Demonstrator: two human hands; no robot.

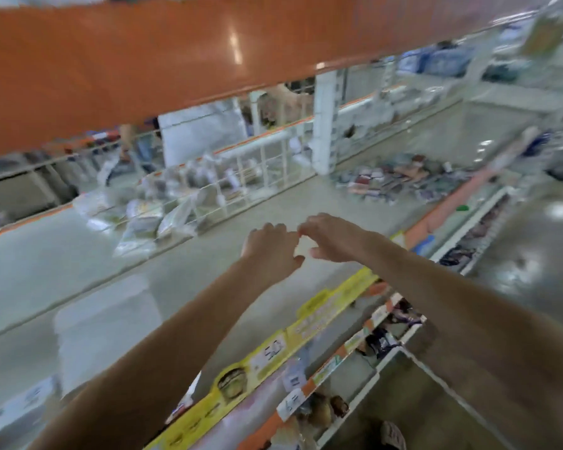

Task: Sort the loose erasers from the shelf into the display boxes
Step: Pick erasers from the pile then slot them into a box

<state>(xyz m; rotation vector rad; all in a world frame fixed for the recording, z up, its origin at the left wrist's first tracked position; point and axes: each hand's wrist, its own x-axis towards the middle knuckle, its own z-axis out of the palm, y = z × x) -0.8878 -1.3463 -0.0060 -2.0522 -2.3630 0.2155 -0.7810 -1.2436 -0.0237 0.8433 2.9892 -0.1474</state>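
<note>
Blurred store shelf fills the frame; at centre, left hand and right hand meet, fingers curled around a pale eraser between them. Mixed erasers lie upper right.

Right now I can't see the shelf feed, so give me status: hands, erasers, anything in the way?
Left hand and right hand together over shelf; grip unclear. Eraser pile far right, untouched. Path clear.

Can't read a thing here, the yellow strip and price tags on my shelf edge are way too blurry.
</note>
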